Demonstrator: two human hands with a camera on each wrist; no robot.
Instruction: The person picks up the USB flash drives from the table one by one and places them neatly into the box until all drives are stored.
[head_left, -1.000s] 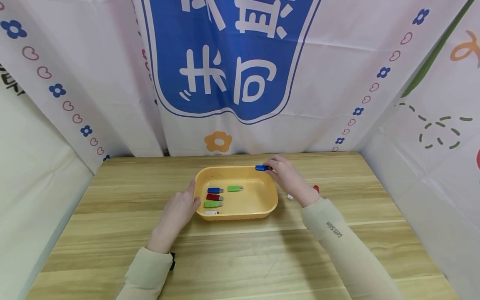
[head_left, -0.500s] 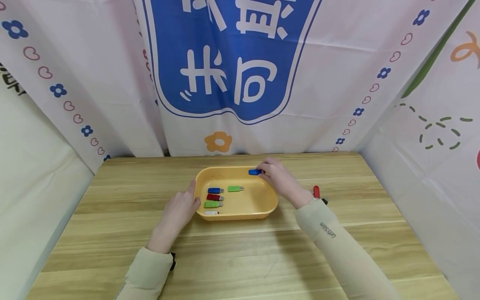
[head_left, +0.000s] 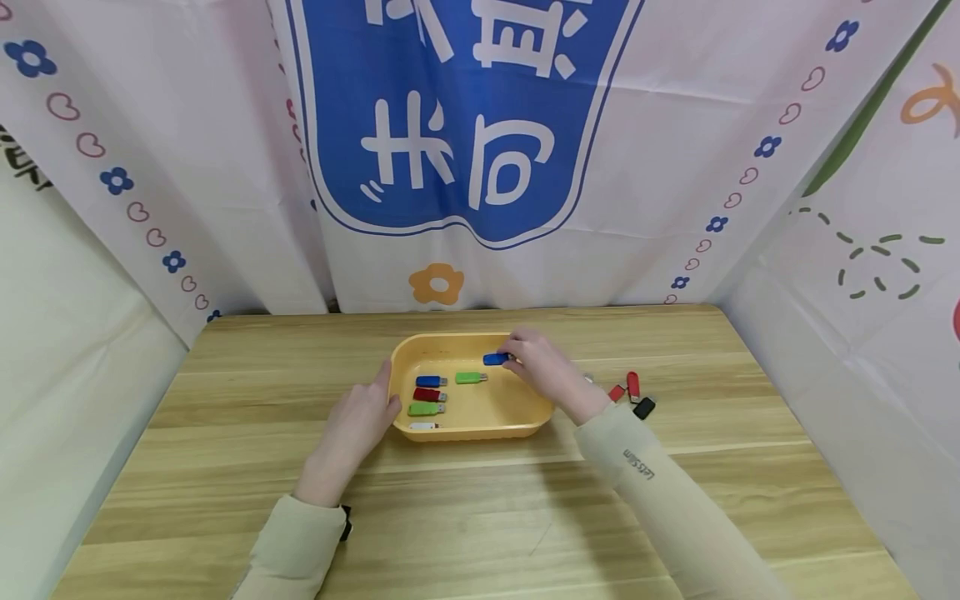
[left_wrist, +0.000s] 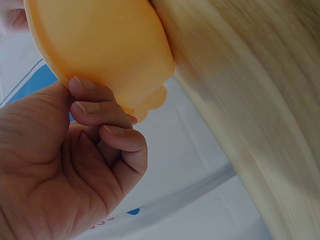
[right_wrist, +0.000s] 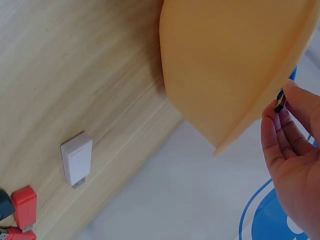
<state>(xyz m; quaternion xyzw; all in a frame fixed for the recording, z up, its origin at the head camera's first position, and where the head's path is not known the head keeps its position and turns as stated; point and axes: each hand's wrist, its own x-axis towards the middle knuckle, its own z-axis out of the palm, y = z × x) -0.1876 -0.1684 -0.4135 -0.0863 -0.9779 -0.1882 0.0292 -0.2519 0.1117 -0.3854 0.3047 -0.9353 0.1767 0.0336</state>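
My right hand (head_left: 543, 367) pinches a blue USB flash drive (head_left: 495, 359) over the back right part of a yellow plastic tray (head_left: 472, 433). In the right wrist view the tray wall mostly hides this drive; its dark end shows between thumb and fingers. My left hand (head_left: 356, 421) grips the tray's left rim, thumb and fingertips on it in the left wrist view. Inside the tray, a blue drive (head_left: 427, 381), a red drive (head_left: 426, 394), a green drive (head_left: 423, 409) and a white drive (head_left: 422, 426) form a left column. Another green drive (head_left: 468, 377) lies right of the blue one.
Right of the tray, on the wooden table (head_left: 465, 517), lie a red drive (head_left: 633, 383), a black drive (head_left: 643, 407), another red drive (head_left: 617, 392) and a white drive (right_wrist: 77, 159). A printed curtain (head_left: 660, 150) hangs behind the table.
My right hand has carried the blue flash drive leftward and nearer, from the back right rim to over the tray's inside. Loose drives at the right are uncovered. The left hand stays put.
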